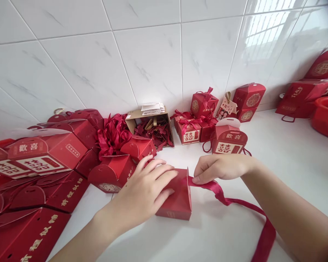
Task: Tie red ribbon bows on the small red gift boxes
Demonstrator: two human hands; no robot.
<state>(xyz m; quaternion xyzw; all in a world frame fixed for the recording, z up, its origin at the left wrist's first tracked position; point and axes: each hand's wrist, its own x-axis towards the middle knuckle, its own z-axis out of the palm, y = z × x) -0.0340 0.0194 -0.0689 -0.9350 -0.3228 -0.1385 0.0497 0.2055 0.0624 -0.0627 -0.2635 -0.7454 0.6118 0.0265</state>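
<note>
Head view: fingers (159,170) of left hand (144,189) are spread wide and laid flat on top of the small red gift box (177,202), pressing rather than gripping. Right hand (220,168) has thumb and forefinger pinched on the red ribbon (236,202), right at the box's upper right edge. From the pinch the ribbon trails right and near, off the bottom of frame. The box sits on the white counter (289,160), near centre, between both hands.

- Left: stack of flat folded red cartons (38,160).
- Far centre: loose ribbon pile (112,136), beside it an open cardboard box (150,123) of red bits.
- Far right of that: bow-tied boxes (191,133) and one carton with handle (228,142).
- Far right edge: red basin (326,116).
- Behind everything: white tiled wall (153,54).
</note>
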